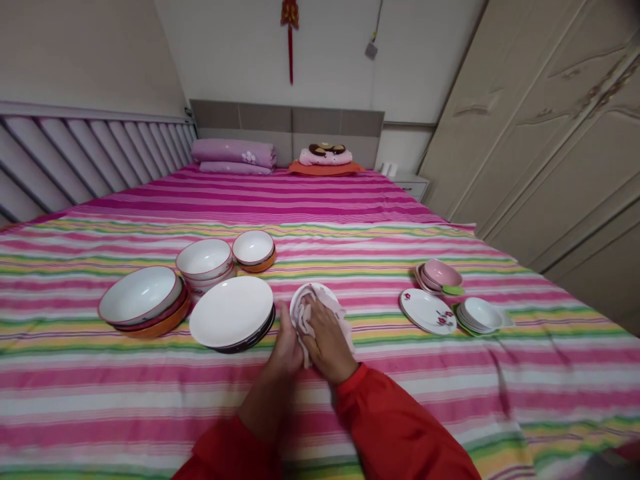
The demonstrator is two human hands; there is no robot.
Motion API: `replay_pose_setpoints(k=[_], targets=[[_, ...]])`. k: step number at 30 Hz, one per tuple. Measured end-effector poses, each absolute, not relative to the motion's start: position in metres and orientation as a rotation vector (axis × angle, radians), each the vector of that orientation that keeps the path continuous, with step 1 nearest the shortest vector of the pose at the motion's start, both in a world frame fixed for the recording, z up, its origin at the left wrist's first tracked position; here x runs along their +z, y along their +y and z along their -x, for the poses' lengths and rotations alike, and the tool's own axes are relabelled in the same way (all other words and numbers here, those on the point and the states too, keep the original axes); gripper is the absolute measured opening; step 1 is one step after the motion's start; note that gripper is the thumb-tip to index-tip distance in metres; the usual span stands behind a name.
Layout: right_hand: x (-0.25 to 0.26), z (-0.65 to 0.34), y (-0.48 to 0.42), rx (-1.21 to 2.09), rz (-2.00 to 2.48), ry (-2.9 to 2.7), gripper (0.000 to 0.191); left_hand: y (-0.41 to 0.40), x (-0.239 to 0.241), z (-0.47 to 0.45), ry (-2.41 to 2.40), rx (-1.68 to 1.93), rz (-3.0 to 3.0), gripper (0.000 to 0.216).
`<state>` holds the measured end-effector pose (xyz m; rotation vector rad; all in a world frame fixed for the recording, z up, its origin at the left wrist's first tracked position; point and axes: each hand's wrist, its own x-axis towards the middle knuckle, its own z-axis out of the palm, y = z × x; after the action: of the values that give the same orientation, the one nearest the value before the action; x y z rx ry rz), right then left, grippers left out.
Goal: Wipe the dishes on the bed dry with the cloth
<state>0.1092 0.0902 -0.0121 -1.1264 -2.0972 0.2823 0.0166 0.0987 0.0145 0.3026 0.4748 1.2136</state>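
Observation:
Near the middle of the bed, a round white dish (327, 291) is partly covered by a pale pink cloth (346, 327); whether it is a plate or a bowl I cannot tell. My left hand (289, 341) grips the dish at its left edge, thumb up along the rim. With bent fingers, my right hand (327, 337) presses the bunched cloth onto the inside of the dish. Just left of my hands stands a stack of plates with a white one (233, 310) on top and dark ones beneath.
Stacked bowls with red rims, large (143, 293), medium (205, 259) and small (254, 247), stand on the left. To the right are flowered plates (425, 310), pink bowls (443, 272) and small white bowls (481, 312). A striped sheet (400, 400) covers the bed.

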Motion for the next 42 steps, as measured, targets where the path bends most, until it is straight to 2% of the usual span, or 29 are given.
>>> replay_pose_setpoints(k=[4,9,13,19,26,32,37,42], targets=[[-0.014,-0.122,0.103,0.222,1.281,-1.926,0.06,0.099,0.01,-0.024,0.405,1.188,-0.401,0.059],[-0.016,-0.116,0.098,0.304,1.264,-1.837,0.06,0.103,0.014,-0.016,0.426,1.313,-0.418,0.057],[-0.006,-0.103,0.081,0.427,1.085,-2.033,0.064,0.107,0.02,0.0,0.537,1.39,-0.333,0.061],[0.005,-0.102,0.076,0.393,1.051,-2.216,0.065,0.101,0.02,-0.002,0.571,1.159,-0.19,0.072],[-0.005,-0.123,0.101,0.173,1.282,-1.961,0.061,0.1,0.007,-0.023,0.404,1.165,-0.402,0.061],[-0.01,-0.121,0.102,0.247,1.319,-1.761,0.066,0.104,0.01,-0.014,0.396,1.271,-0.441,0.061],[-0.009,-0.101,0.08,0.355,1.159,-1.978,0.069,0.107,0.019,0.001,0.538,1.365,-0.327,0.066],[-0.003,-0.095,0.074,0.4,1.046,-2.176,0.067,0.104,0.02,0.002,0.611,1.157,-0.22,0.076]])
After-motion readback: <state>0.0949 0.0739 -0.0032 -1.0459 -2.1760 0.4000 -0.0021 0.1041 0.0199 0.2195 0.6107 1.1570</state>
